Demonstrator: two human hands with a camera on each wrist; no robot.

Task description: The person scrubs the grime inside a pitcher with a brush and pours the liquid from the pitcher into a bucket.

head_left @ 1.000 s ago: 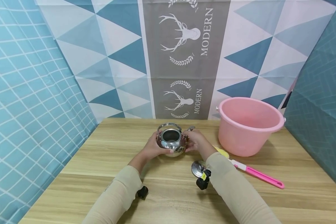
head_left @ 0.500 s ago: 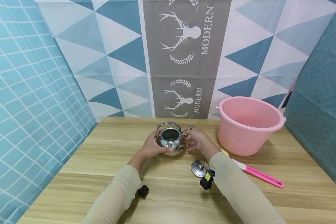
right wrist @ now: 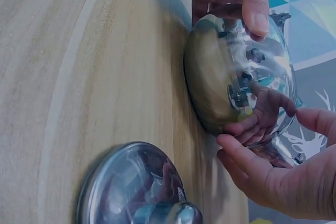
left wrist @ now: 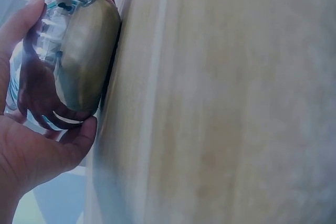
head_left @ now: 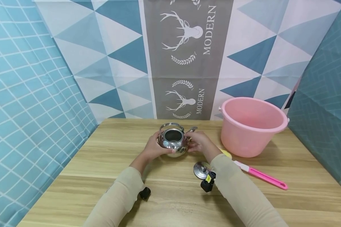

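Observation:
A shiny steel teapot (head_left: 172, 145) stands on the wooden table with its top uncovered and its hoop handle (head_left: 168, 125) raised. My left hand (head_left: 154, 148) grips its left side, the thumb lying across the front of the body. At the spout side, my right hand (head_left: 197, 141) holds it, fingers and thumb curved about the base of the spout (head_left: 192, 129). The right wrist view shows those fingertips (right wrist: 231, 145) at the lower body. Nearer to me lies the round steel lid (head_left: 201, 170), knob up, beside the right forearm.
A pink bucket (head_left: 250, 142) stands at the back right. In front of it lies a brush with a pink and white handle (head_left: 267, 179), its yellow head (head_left: 226, 154) partly behind the right sleeve. Patterned cloth walls (head_left: 125, 78) enclose the table's back and sides.
My right hand eased slightly right, off the teapot's side, then came back to it. The left hand keeps its grip, and the teapot stays in place.

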